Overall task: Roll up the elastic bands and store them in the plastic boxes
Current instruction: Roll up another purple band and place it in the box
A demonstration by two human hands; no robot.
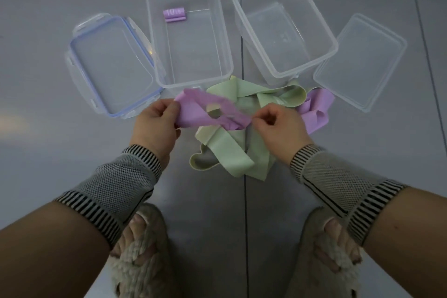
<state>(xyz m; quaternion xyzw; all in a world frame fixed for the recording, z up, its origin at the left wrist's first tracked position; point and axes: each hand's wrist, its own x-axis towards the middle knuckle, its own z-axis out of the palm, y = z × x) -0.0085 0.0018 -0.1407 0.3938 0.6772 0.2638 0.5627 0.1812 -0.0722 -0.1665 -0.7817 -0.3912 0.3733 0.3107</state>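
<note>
Two clear plastic boxes: left box (191,31) and right box (283,24). Two lids: blue-sealed lid (111,65) and plain lid (360,60). One rolled purple band (174,15) (inside the left box). Loose bands: two purple, the held purple band (205,112) and another purple band (314,109); the green tangle (229,152) cannot be counted.

Scene dim, with a cool grey-blue cast. A soft pale glare patch lies on the floor (14,123) at the left edge. Shadows faint and diffuse. Wide-angle distortion bows the floor seam and swells the forearms at the lower corners. Slippers (142,249) at the bottom appear soft and slightly blurred; centre reasonably sharp.
</note>
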